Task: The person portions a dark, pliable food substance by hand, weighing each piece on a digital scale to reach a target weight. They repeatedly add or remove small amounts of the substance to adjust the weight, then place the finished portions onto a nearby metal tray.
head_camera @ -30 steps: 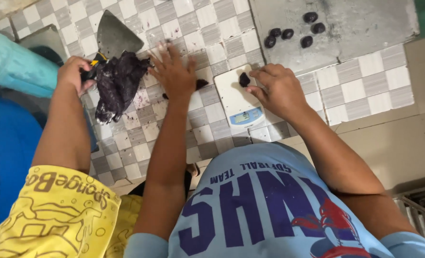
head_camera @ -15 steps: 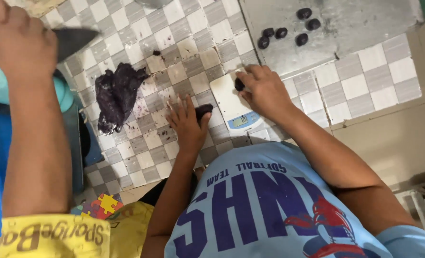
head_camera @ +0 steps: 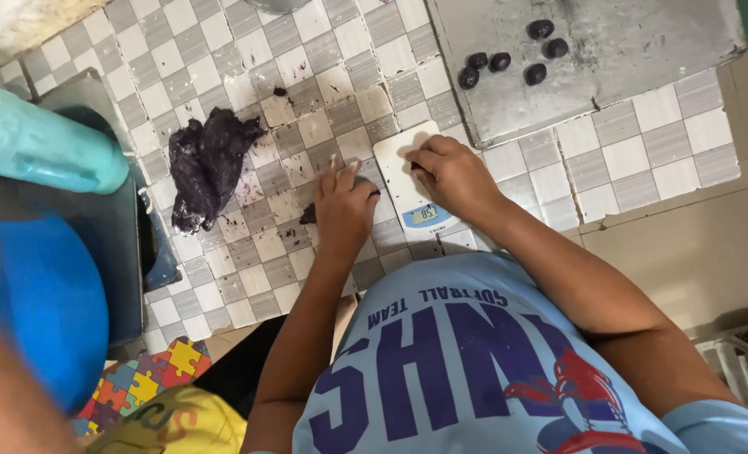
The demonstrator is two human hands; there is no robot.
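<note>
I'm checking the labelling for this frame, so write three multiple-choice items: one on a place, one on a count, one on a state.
1. Where is the big dark purple dough lump?
A. on the checked tiles
B. on the scale
C. on the metal tray

2. How many dark dough balls are on the tray?
A. three
B. six
C. ten

3. How is the left hand?
A. gripping a scraper
B. raised in the air
C. palm down on the tiles

Key: 1 A, the dough lump lies on the checked tiles, away from the white kitchen scale. 2 B, six dough balls sit on the metal tray. 3 C, the left hand lies flat, fingers out, holding nothing.
</note>
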